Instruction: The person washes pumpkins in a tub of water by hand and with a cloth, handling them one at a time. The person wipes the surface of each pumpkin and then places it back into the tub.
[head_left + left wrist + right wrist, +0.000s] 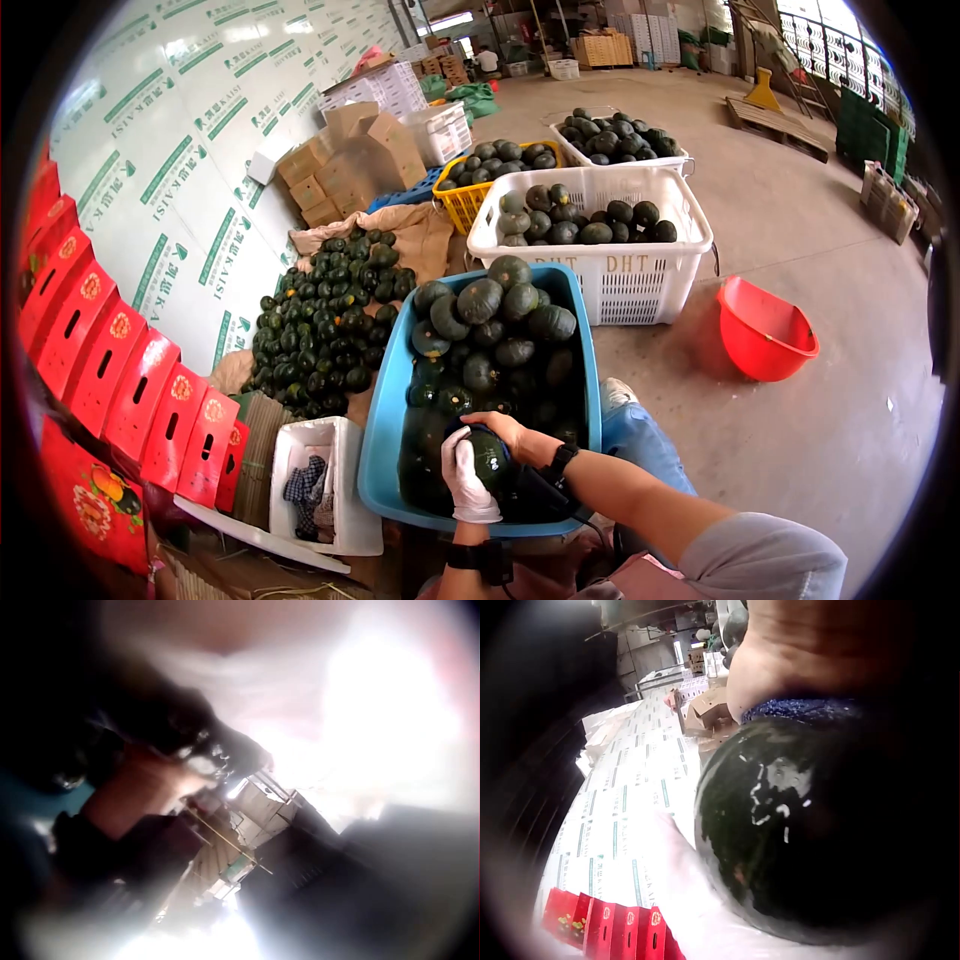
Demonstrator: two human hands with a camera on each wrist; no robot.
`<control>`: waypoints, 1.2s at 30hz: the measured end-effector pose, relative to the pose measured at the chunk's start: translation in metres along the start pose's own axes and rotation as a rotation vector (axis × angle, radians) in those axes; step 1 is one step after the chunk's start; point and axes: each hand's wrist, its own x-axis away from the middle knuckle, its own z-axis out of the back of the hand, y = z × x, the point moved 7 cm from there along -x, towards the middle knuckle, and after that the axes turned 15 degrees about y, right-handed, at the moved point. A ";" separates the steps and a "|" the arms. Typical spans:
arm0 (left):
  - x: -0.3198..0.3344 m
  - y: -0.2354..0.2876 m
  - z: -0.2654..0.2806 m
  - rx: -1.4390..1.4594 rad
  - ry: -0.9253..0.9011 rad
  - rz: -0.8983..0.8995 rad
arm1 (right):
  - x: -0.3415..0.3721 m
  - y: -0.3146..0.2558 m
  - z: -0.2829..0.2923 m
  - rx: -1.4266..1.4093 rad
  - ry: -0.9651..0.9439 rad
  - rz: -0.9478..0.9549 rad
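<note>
A round, glossy dark green kabocha squash [490, 458] is held over the near end of a blue tub [372, 470]. My left hand [467, 476], in a white glove, grips it from the left side and below. My bare right hand [503, 430] lies over the top of the squash and holds a blue rough-textured cloth [802, 710] against its skin. Seen from the right wrist, the squash [780, 825] shines as if wet, with the gloved fingers [679, 859] along its side. Many more squashes [480, 300] are heaped in the tub's far half. The left wrist view is mostly blurred.
Beyond the tub stand a white crate [640, 255], a yellow basket [462, 208] and another white crate [672, 166], all holding squashes. Left lies a squash pile [325, 320] on sacking. A foam box [350, 520] with cloths, red cartons [135, 390] and a red basin [765, 330] flank me.
</note>
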 end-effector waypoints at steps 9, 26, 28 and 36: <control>-0.029 -0.023 0.028 -0.646 0.356 -0.297 | 0.019 0.032 -0.002 0.376 0.370 0.689; -0.018 0.056 0.003 -0.880 -0.170 -0.738 | 0.013 -0.010 -0.003 -0.067 0.120 0.500; -0.016 0.062 0.004 -0.785 -0.129 -0.835 | 0.013 -0.008 -0.008 -0.116 0.066 0.378; -0.019 0.067 0.006 -0.432 -0.118 -0.730 | 0.024 -0.002 -0.015 -0.311 -0.052 0.138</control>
